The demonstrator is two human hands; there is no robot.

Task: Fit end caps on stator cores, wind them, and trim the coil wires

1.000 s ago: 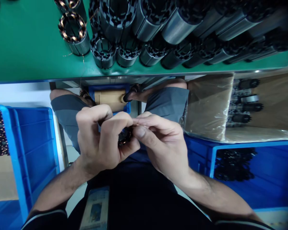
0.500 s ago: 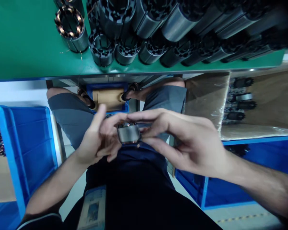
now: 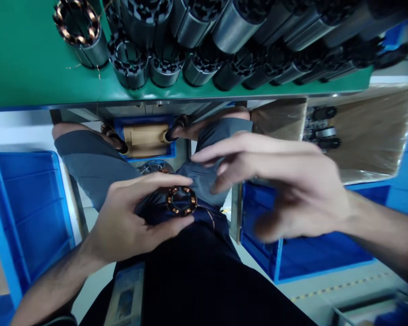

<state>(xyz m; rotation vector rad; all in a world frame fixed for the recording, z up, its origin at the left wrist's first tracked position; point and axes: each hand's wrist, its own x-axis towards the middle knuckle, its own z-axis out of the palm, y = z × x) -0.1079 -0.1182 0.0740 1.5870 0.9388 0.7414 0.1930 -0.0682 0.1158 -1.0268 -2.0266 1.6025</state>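
Above my lap, my left hand (image 3: 141, 213) grips a small motor stator (image 3: 169, 199) between thumb and fingers. The stator's ring end, with copper windings around a round opening, faces up at me, and a thin loose wire trails from its right side. To the right, my right hand (image 3: 285, 185) hovers apart from the stator, fingers spread and partly blurred, with nothing in it. On the green table ahead, a stator with copper windings (image 3: 88, 47) stands upright at the left, thin wire ends beside it.
Rows of stators without visible copper (image 3: 166, 70) line the front of the green table (image 3: 23, 59). Blue crates stand at the left (image 3: 37, 199) and right (image 3: 319, 258). A lined box (image 3: 363, 140) at right holds several dark parts. A blue tray (image 3: 141, 159) lies between my feet.
The stator has turned from side-on to end-on, now in my left hand. My right hand has let go of it and moved right, its fingers opening.
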